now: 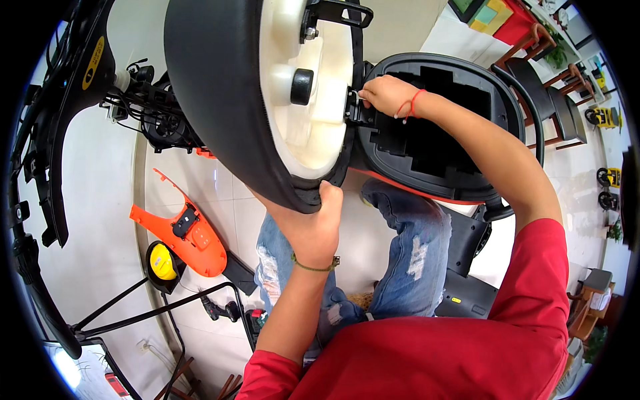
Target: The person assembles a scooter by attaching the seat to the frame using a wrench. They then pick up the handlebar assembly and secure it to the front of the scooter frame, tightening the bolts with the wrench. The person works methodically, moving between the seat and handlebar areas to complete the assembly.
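Observation:
The scooter seat (215,93) is tipped up, its black cover to the left and its pale plastic underside to the right. My left hand (312,225) grips the seat's lower end, with the thumb on its edge. Between the seat and the black storage bucket (387,160) sits a black metal hinge (353,107). At this hinge my right hand (390,95) is closed, fingertips pinched together. Whatever small piece they hold is too hidden to name. A black latch bracket (340,12) and a round black rubber stop (302,87) stick out from the seat's underside.
An orange body panel (200,243) lies on the floor at the left, near a yellow rounded object (162,261) and a cordless drill (219,309). Black panels (467,295) lie beside my right leg. Handlebar parts (83,93) with cables stand far left; chairs (533,93) are at right.

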### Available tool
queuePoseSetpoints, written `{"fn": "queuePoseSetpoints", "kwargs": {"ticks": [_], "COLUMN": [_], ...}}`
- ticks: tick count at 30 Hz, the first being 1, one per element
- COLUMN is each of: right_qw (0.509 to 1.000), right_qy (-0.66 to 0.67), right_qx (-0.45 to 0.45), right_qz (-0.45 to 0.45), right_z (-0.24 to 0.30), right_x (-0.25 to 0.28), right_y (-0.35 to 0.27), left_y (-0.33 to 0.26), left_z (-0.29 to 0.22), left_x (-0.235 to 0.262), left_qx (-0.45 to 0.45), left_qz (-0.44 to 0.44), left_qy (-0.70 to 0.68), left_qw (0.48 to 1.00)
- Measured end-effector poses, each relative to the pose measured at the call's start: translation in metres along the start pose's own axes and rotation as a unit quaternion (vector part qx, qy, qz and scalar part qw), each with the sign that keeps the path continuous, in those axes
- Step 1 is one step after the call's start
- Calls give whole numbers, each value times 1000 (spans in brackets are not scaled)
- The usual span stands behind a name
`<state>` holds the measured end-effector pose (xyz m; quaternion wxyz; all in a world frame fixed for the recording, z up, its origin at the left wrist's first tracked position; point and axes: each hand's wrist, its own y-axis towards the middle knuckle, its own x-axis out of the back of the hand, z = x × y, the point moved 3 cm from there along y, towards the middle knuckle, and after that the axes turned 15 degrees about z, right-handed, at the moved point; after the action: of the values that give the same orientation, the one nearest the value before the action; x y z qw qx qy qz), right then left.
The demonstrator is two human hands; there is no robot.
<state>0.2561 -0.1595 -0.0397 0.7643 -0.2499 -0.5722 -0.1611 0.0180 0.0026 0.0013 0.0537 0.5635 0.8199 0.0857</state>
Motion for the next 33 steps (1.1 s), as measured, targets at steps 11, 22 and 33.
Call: {"fn": "queuePoseSetpoints", "kwargs": {"ticks": [11, 22, 33], "right_qw": [719, 964, 909], "right_qy": [542, 169, 359], "right_qx": [-270, -207, -210], "right_qz": [341, 1, -33], "right_z": [-1, 25, 15], "right_x": [26, -4, -24], "right_y": [3, -35, -25], "left_y": [-2, 3, 2], "left_z": [-1, -5, 1], "left_x": [0, -2, 1], "left_qx": [-36, -64, -48], "left_qz": [-3, -25, -30], "left_qy": [22, -3, -10], "left_qw": [999, 998, 998]}}
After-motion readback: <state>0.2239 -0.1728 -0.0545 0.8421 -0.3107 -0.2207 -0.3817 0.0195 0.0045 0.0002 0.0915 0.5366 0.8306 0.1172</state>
